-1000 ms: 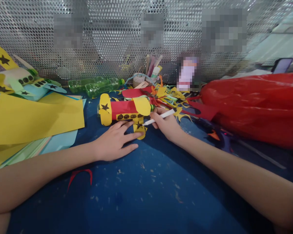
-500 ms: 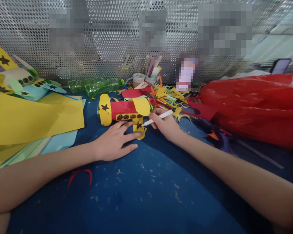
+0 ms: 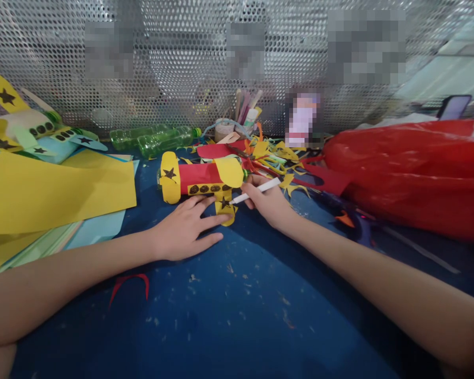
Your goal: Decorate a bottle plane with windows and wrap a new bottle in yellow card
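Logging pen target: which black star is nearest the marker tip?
Star on the yellow flap touched by the left hand; only it has the white marker beside it.

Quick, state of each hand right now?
Left hand: open, fingers spread, resting on the yellow wing, no grip.
Right hand: closed around the white marker, tip at the wing's star.

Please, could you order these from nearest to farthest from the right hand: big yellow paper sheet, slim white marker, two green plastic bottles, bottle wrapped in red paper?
From the right hand:
1. White marker, in its fingers.
2. Red-wrapped bottle, just to its left.
3. Green bottles, farther back, left.
4. Yellow sheet, far left.
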Demonstrator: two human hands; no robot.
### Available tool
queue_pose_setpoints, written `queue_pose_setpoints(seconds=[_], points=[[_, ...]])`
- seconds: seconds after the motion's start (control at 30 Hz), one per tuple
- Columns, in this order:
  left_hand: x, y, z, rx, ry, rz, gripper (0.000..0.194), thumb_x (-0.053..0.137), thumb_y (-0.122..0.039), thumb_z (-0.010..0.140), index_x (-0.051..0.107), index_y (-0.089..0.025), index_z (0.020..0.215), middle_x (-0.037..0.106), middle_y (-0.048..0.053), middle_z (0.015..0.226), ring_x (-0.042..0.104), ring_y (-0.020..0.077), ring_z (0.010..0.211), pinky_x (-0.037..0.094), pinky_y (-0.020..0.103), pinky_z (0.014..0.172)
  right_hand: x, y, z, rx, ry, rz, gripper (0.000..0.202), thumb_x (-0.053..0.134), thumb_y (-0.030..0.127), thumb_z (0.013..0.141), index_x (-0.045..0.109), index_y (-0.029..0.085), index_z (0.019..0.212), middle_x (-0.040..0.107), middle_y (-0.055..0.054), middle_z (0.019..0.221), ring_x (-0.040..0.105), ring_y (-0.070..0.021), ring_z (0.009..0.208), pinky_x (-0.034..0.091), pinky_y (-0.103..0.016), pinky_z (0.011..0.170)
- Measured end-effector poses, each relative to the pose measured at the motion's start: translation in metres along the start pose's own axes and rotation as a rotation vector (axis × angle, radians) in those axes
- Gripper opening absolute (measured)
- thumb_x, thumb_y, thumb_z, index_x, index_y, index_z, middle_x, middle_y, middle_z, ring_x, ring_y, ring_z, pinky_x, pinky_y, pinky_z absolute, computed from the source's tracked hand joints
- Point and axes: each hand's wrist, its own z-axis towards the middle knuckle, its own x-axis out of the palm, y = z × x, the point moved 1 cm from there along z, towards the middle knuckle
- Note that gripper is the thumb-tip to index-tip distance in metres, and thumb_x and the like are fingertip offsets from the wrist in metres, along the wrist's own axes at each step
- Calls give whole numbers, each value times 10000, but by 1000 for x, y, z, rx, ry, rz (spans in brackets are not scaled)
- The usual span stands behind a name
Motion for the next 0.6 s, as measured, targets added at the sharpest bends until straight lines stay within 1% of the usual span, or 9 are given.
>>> queue_pose_setpoints(seconds=[0.37, 0.6], points=[[0, 1, 1, -12, 15, 12, 463, 336, -489, 964, 488, -290, 1355, 364, 131, 1446, 307, 319, 1330, 302, 501, 1084, 0, -2, 0, -4, -4, 1, 255, 504, 199, 798, 407, 219, 562, 441, 68, 379, 353, -76, 392, 252, -247, 428], [0, 0, 0, -8, 9, 8, 462, 340, -484, 964, 477, -298, 1364, 365, 118, 1448, 307, 319, 1329, 302, 510, 1084, 1, 0, 0, 3, -5, 2, 256, 503, 187, 796, 404, 219, 562, 436, 66, 380, 352, -77, 395, 252, -250, 433]])
